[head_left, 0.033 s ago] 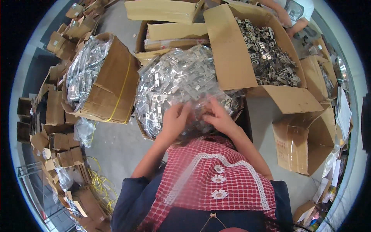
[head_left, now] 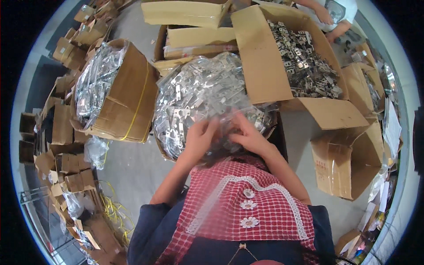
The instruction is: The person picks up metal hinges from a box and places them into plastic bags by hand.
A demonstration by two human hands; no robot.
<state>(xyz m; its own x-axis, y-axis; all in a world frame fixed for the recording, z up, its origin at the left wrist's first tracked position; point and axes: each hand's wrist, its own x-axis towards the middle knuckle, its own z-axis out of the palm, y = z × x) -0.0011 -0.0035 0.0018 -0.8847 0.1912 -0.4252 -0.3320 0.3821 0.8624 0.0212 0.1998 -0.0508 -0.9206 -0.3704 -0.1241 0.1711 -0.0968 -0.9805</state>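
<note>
Both the left hand (head_left: 199,134) and right hand (head_left: 247,132) pinched a thin clear plastic bag (head_left: 234,121), limp, slippery and likely best gripped at its edge, just before the carton of bagged metal brackets (head_left: 198,90).

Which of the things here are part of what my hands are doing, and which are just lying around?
In hand:
left hand
right hand
clear plastic bag between them
heap of bagged metal parts

Lying about:
strapped carton of bagged parts
open box of loose metal parts
small folded cartons
yellow strapping
</note>
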